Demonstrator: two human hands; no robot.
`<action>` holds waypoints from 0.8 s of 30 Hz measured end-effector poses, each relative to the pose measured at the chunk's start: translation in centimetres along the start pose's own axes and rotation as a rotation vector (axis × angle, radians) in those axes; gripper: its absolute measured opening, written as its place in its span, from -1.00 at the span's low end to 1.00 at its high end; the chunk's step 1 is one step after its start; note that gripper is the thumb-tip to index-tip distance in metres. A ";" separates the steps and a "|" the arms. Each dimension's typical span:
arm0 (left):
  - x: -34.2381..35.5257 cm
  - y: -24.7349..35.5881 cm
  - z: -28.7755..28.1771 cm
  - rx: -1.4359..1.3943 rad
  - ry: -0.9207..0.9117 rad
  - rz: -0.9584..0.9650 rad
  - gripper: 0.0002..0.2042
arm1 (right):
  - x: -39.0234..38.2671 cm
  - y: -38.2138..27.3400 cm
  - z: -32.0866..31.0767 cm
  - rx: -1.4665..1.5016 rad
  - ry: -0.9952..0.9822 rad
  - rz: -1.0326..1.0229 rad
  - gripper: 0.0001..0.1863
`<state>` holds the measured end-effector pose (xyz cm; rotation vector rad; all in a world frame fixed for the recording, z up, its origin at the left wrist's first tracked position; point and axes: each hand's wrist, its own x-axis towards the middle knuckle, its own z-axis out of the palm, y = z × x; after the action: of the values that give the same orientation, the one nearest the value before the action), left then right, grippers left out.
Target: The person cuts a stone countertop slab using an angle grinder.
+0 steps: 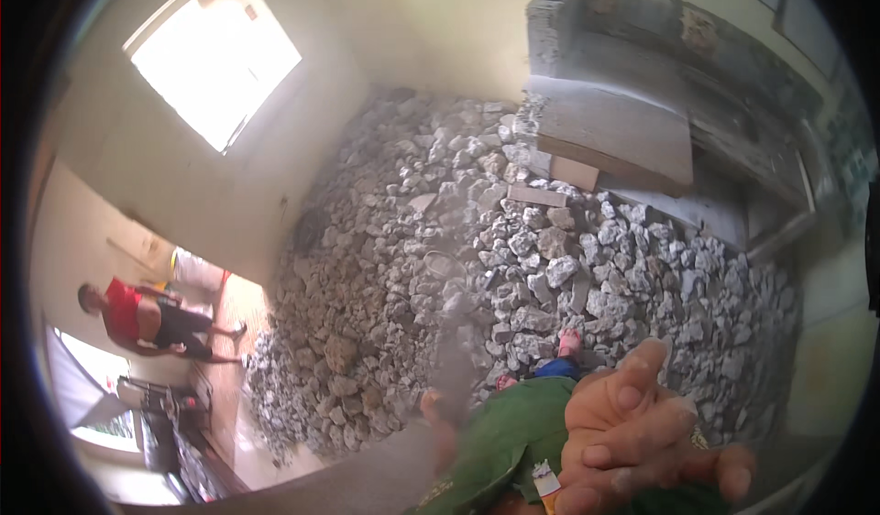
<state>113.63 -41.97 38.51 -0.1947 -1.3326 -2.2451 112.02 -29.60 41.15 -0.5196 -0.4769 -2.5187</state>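
Observation:
My right hand (632,432) is raised close in front of me at the lower right. Its fingers are bent and spread apart, with pale dust on the tips, and nothing shows between them. Beside it, against my green shirt (509,423), is a cigarette (546,484) with an ashy tip; what holds it is hidden. My left hand (439,423) is smeared by motion at the lower middle, left of the shirt. A greyish streak rises above it, too blurred to name. Under my feet (569,341) lies a bed of broken grey rubble (403,268).
Concrete slabs (614,130) form a broken counter at the back right. Flat brick-like pieces (538,196) lie on the rubble below it. At far left, a person (137,313) in a red top and dark shorts stands on a tiled floor (236,318). A bright window (215,57) opens above.

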 end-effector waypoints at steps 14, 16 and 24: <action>-3.2 1.7 14.8 -0.404 0.337 -0.067 -0.80 | 0.2 0.7 3.8 0.459 0.116 0.175 0.00; -3.6 1.7 14.3 -0.329 0.329 -0.118 -0.79 | 0.3 1.5 2.7 0.638 0.093 0.227 0.01; -0.3 5.4 13.3 -1.072 0.469 -0.732 -0.75 | 1.5 -2.0 2.0 0.530 0.119 0.447 0.01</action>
<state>114.83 -32.62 49.32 0.5117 0.1961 -3.1117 110.30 -27.79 43.07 -0.2335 -0.8425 -1.8840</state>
